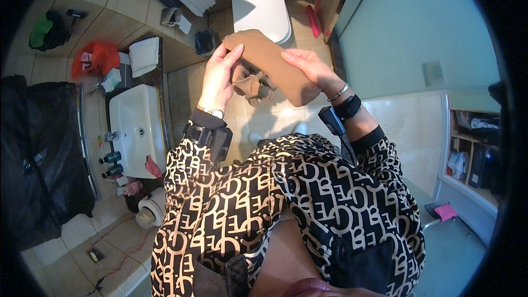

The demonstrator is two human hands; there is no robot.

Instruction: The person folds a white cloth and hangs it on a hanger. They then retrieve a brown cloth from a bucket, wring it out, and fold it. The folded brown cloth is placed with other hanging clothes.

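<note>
A light-brown fabric garment (274, 64) is stretched between my two hands, its wide smooth band slanting across the middle of the head view. My left hand (220, 76) pinches its left end between thumb and fingers. Farther along the band, my right hand (311, 68) grips the upper edge, with the right end drooping past it. Below the band hangs a bunched, crumpled part (251, 84) of the same colour. Just beyond the cloth is a white toilet lid (260, 12), which is down. What kind of garment it is, I cannot tell.
On the left a white washbasin (134, 132) has a folded white towel (144, 57) and a red plastic bag (95, 58) beyond it. A small dark bin (205, 43) stands near the toilet. A frosted glass panel (416, 37) and open shelves (470, 152) line the right.
</note>
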